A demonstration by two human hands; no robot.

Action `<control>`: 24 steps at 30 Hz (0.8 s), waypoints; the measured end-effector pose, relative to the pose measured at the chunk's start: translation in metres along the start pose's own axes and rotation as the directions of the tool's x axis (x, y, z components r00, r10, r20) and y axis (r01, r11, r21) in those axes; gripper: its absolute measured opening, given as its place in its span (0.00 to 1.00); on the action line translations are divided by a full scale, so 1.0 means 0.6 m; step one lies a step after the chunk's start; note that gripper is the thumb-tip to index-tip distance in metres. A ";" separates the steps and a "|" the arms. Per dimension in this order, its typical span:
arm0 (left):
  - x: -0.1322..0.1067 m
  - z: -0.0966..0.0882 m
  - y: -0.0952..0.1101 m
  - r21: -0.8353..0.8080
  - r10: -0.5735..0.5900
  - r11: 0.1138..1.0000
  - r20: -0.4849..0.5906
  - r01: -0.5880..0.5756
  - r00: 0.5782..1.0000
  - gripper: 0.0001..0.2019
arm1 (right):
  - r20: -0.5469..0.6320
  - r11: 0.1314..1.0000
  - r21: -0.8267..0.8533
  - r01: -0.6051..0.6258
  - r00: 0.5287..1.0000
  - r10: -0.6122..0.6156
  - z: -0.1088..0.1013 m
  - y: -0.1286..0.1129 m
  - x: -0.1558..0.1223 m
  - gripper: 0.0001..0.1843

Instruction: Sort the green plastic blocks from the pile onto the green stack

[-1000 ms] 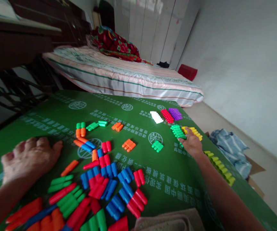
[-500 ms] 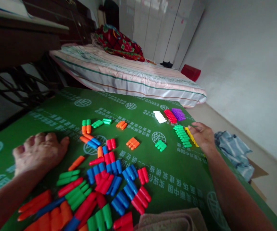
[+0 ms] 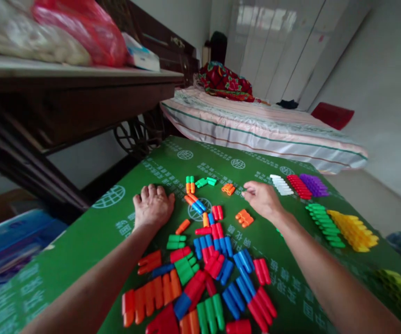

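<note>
My left hand [image 3: 154, 205] lies palm down on the green board [image 3: 124, 241], fingers loosely spread, holding nothing. My right hand [image 3: 263, 199] hovers over the board with its fingers bent and slightly apart; nothing shows in them. Close to its fingertips is an orange bullet-shaped plastic block piece [image 3: 228, 188], and another orange block piece [image 3: 244, 218] lies nearer me. My right wrist mostly hides a green piece [image 3: 280, 232]. Between my forearms spreads a loose pile of red, blue, green and orange blocks [image 3: 186, 269].
At the right stand rows of joined blocks: white [image 3: 281, 184], red [image 3: 299, 186], purple [image 3: 313, 185], green [image 3: 325, 225] and yellow [image 3: 353, 229]. A yellow-green cluster [image 3: 395, 290] sits at the lower right. A bed [image 3: 266, 130] borders the far edge; a sewing-machine table [image 3: 82, 106] stands left.
My right hand has left the yellow row and come left to the orange pieces. My left hand stays on the board. The view has turned left, showing more of the sewing-machine table.
</note>
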State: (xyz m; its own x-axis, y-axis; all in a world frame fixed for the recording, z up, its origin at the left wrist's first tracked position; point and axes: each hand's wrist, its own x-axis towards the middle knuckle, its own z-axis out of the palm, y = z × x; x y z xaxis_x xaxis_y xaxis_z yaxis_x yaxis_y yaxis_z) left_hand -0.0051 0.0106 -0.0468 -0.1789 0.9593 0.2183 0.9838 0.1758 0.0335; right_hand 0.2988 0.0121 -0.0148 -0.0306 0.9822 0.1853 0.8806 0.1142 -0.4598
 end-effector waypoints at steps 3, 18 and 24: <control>-0.002 0.003 -0.002 0.004 0.000 1.000 -0.013 0.000 1.000 0.28 | 0.100 0.982 -0.146 0.118 0.990 -0.104 0.032 -0.081 0.044 0.15; -0.006 0.004 0.001 0.003 -0.011 1.000 0.004 0.011 1.000 0.27 | 0.349 0.906 -0.285 0.311 0.915 -0.204 0.087 -0.133 0.086 0.27; -0.006 0.000 0.003 -0.005 -0.012 1.000 0.018 0.012 1.000 0.28 | 0.310 0.950 -0.189 0.248 0.933 -0.182 0.051 -0.114 0.042 0.26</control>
State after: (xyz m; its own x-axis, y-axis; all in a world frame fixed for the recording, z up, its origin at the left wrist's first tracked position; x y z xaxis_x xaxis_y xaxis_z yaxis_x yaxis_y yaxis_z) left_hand -0.0029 0.0076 -0.0472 -0.1907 0.9610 0.2004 0.9816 0.1862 0.0413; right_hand 0.2232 0.0338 -0.0049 -0.3356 0.9419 -0.0131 0.9185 0.3240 -0.2268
